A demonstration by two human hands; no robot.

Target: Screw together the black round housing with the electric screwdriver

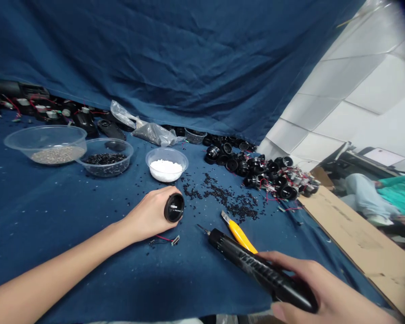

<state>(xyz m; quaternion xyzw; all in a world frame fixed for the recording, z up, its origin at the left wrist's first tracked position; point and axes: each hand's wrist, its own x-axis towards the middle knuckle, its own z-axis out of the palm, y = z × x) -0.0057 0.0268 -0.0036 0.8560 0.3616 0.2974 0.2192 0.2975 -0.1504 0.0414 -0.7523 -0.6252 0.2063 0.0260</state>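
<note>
2 hands (151, 213) (324, 288) grip round part (174, 207) and screwdriver (256, 265) mid-cloth.

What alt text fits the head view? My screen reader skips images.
A person's left hand holds a round black part on a blue cloth; the right hand grips a black electric screwdriver. Behind lie a yellow knife and three bowls of small parts.

Three clear bowls are sitting in a row on the blue-draped surface (37, 216): one with grey grit (47, 144), one with black bits (105, 156), one with white granules (166, 164). Loose black bits (222, 195) are lying scattered nearby. A yellow knife (239, 233) is resting beside them, and a cardboard sheet (357, 238) is lying at the right edge.
</note>
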